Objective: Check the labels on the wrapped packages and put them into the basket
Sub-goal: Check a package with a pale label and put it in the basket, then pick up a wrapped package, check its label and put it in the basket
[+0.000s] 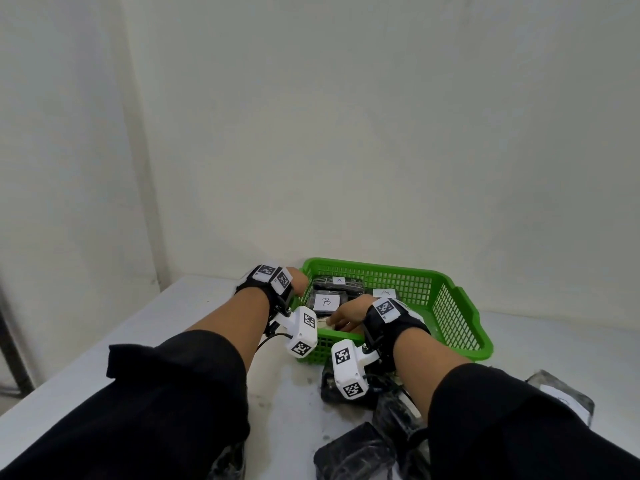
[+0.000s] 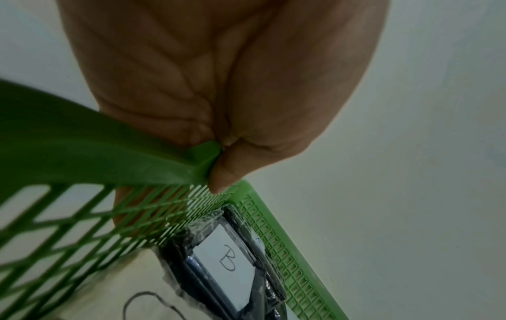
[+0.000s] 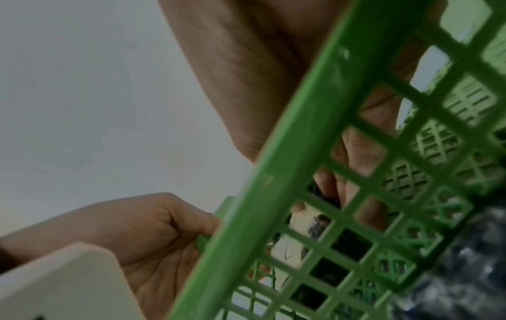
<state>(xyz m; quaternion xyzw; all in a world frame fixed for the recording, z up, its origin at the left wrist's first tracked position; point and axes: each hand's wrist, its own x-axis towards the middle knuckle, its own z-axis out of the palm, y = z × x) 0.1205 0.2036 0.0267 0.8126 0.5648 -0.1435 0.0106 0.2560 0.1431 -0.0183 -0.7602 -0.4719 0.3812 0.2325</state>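
Observation:
A green mesh basket stands on the white table. My left hand grips its left rim, thumb inside the wall. Inside lie black wrapped packages: one labelled B, and two labelled A. My right hand reaches into the basket's near left corner. Its fingers hold a wrapped package low in the basket. That package's white label shows through the mesh, its letter unreadable.
Several more black wrapped packages lie loose on the table in front of the basket, among them one near my body and one with a white label at the right. A pale wall stands close behind the table.

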